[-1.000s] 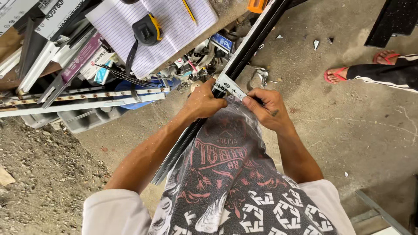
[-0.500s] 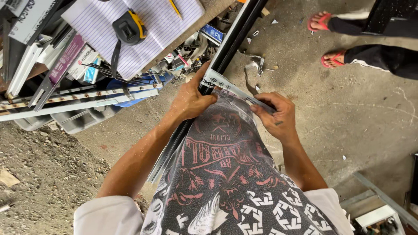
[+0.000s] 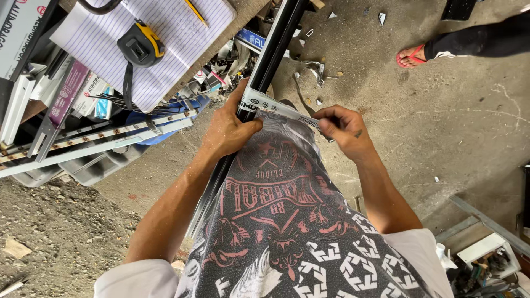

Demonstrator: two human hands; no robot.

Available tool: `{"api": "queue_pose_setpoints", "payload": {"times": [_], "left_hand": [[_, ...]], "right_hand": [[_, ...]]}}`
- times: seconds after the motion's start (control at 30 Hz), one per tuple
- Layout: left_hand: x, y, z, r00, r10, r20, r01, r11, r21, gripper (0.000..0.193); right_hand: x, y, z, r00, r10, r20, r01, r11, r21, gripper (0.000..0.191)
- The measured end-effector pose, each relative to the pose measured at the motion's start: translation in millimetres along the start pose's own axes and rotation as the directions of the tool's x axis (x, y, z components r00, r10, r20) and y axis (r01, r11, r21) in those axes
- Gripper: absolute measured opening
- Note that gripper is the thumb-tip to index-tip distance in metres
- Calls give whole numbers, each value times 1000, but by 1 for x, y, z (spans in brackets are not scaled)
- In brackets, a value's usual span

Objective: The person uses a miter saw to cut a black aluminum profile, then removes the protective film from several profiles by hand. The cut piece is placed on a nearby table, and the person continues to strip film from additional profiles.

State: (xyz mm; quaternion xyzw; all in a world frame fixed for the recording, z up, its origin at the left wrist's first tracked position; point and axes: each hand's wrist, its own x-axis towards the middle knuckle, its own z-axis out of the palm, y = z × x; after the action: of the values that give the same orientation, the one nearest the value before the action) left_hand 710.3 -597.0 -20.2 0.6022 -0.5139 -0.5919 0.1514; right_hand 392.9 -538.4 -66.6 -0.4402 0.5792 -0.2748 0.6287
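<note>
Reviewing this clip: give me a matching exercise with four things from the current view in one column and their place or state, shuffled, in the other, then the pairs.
Things:
1. left hand
2. right hand
3. tape measure
4. red sandal

Place or state:
A. lies on the lined notepad
B. on another person's foot, on the concrete floor
C. wrapped around the long black profile
D. pinching the end of a printed film strip

Pairs: 1-C, 2-D, 3-A, 4-B

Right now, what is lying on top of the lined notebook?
On the lined notebook lie a yellow-and-black tape measure with its strap, and a yellow pencil. Whatever is beneath the notebook is covered.
</note>
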Motion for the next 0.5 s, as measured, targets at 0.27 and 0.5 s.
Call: {"api": "queue_pose_setpoints", "payload": {"times": [0.27,0.5], "left_hand": [[1,-7,3,994,107,-25,-107,994,-6,98],[0,-1,0,1000,-16,-2,16,1000,5,96]], "right_hand": [[12,10,4,997,78,30,-77,997,-9,17],[4,-2,9,991,-86,-105,73,990,-118,6]]}}
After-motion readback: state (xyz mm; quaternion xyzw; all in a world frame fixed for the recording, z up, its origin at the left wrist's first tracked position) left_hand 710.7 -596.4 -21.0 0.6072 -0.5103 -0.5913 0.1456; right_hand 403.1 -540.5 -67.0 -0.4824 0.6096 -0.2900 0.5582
